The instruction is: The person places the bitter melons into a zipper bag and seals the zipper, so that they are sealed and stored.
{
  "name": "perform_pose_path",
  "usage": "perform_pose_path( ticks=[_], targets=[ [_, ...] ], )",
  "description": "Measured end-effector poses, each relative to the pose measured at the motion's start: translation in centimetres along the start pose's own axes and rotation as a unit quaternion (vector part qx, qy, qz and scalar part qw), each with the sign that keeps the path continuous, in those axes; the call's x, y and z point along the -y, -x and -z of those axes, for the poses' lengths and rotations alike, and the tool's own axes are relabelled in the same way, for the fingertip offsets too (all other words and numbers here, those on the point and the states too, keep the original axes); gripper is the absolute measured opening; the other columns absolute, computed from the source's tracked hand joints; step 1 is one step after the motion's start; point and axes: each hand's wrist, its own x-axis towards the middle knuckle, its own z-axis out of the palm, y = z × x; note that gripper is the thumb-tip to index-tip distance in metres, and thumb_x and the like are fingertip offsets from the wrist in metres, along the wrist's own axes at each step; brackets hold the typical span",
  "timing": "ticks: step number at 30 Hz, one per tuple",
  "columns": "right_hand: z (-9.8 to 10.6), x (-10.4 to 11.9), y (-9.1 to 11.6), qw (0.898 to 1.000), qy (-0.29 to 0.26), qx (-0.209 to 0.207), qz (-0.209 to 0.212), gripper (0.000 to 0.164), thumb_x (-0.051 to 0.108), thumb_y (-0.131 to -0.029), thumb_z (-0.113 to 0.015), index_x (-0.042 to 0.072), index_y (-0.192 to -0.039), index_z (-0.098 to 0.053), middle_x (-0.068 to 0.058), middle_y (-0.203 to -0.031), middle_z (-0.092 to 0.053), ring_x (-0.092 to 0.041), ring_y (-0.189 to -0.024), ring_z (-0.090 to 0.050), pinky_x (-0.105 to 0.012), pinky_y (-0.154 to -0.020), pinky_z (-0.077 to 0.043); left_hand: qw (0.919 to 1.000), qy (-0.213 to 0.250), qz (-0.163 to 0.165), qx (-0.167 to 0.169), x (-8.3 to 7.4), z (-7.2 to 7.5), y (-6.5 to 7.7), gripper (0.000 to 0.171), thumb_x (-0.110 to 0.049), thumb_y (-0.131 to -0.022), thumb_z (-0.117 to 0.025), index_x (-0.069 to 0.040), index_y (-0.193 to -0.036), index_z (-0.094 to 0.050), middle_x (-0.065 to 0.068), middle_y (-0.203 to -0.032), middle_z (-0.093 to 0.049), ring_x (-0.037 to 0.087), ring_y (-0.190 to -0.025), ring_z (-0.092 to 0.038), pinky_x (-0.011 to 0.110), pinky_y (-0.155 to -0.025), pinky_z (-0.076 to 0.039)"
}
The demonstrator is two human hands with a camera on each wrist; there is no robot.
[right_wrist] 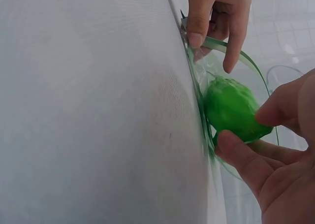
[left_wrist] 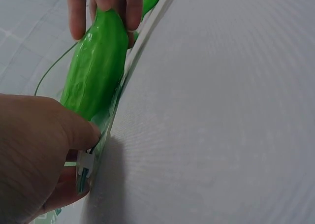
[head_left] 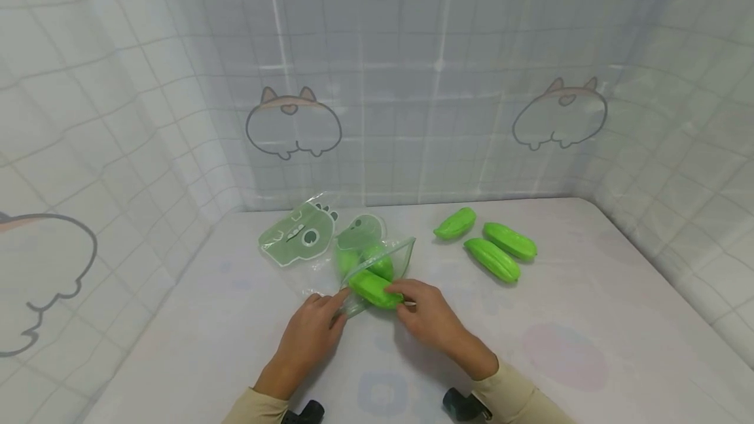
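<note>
A clear zip bag (head_left: 360, 231) with green cartoon dinosaur prints lies on the table, its mouth facing the person. At that mouth my right hand (head_left: 427, 313) grips one end of a plump, ridged green cucumber (head_left: 372, 288) between thumb and fingers. The cucumber's other end is inside the bag opening. My left hand (head_left: 312, 332) pinches the bag's near left edge, close to a white zip slider (left_wrist: 85, 161). Within the bag, behind the held one, more green cucumbers (head_left: 379, 264) show through the film.
Three more green cucumbers (head_left: 493, 260) lie at the back right of the white table (head_left: 235, 345). Another green dinosaur print (head_left: 303, 237) on clear film lies at the back left. White gridded curtains (head_left: 400, 84) enclose the table at the back and both sides.
</note>
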Motion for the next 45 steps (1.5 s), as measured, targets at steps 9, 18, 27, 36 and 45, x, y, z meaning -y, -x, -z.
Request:
perform_pose_path(
  ticks=[9,18,27,36,45],
  targets=[
    [0.2,0.1,0.0,1.000,-0.010,-0.015,0.002,0.025,-0.003,-0.091,-0.065,0.005,-0.115,-0.068,-0.010,-0.115,-0.065,-0.025,-0.099,-0.070,-0.029,-0.080,-0.056,1.0000,-0.003,-0.007,-0.004,0.1,-0.1,-0.2,0.046,-0.012,-0.083,-0.079,-0.012,-0.127,-0.067,0.004,-0.094,-0.074,0.024,-0.089,-0.063,0.040,-0.076,-0.053],
    [-0.3,0.6,-0.1,0.999,-0.014,-0.048,0.008,0.020,-0.005,-0.088,-0.067,0.001,-0.106,-0.073,-0.010,-0.105,-0.061,-0.024,-0.093,-0.069,-0.027,-0.077,-0.057,0.9998,-0.006,-0.016,-0.013,0.3,-0.2,0.0,0.046,-0.010,-0.081,-0.080,-0.010,-0.126,-0.068,0.005,-0.093,-0.074,0.024,-0.086,-0.063,0.040,-0.075,-0.052],
    [-0.3,0.7,-0.1,1.000,-0.007,-0.023,0.013,0.023,-0.003,-0.089,-0.066,-0.001,-0.111,-0.072,-0.011,-0.110,-0.063,-0.024,-0.099,-0.069,-0.022,-0.079,-0.055,0.9996,-0.006,-0.018,-0.021,0.2,-0.3,0.0,0.045,-0.009,-0.081,-0.080,-0.009,-0.124,-0.069,0.004,-0.092,-0.073,0.023,-0.086,-0.062,0.039,-0.074,-0.052],
    [-0.4,0.9,0.1,0.994,0.079,-0.040,0.070,0.024,-0.005,-0.085,-0.070,0.009,-0.102,-0.079,0.000,-0.102,-0.062,-0.012,-0.088,-0.061,-0.023,-0.073,-0.054,0.9996,-0.010,-0.020,-0.019,0.1,-0.2,-0.2,0.046,-0.009,-0.080,-0.082,-0.010,-0.124,-0.069,0.004,-0.093,-0.074,0.022,-0.085,-0.062,0.038,-0.073,-0.053],
    [-0.6,0.9,0.1,0.999,0.003,-0.003,0.042,0.024,-0.004,-0.090,-0.066,-0.002,-0.113,-0.072,-0.007,-0.112,-0.060,-0.024,-0.105,-0.064,-0.020,-0.083,-0.053,0.9993,-0.012,-0.026,-0.024,0.2,-0.3,-0.1,0.049,-0.008,-0.078,-0.083,-0.010,-0.124,-0.069,0.003,-0.093,-0.074,0.022,-0.083,-0.062,0.038,-0.071,-0.053]
  ],
)
